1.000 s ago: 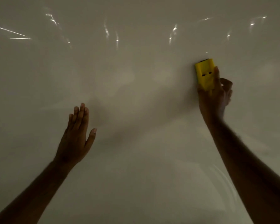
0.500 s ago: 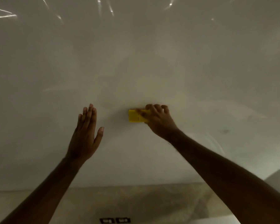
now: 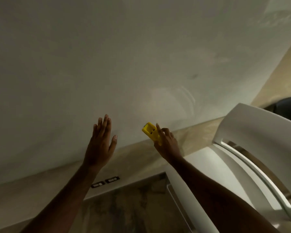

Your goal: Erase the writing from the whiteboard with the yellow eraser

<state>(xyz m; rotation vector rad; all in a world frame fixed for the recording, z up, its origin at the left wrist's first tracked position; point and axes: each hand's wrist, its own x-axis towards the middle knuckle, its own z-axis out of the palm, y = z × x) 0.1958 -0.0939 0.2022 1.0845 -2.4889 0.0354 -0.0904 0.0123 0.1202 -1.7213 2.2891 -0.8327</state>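
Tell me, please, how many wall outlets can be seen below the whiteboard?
2: the left outlet sits beside the left forearm, and the right outlet is just right of it, both on the wall under the whiteboard. The forearm may hide others.

Whiteboard (image 3: 124, 56) fills upper view, pale and glossy, tilted in frame; lower edge runs diagonally. Faint smudge at right, curved wipe streaks near the bottom edge. Left hand (image 3: 100, 145) flat, fingers spread, at the board. Eraser (image 3: 151, 133), yellow, near the lower edge; contact unclear.

Whiteboard (image 3: 107, 64) face open; white chair (image 3: 242, 140) crowds lower right.
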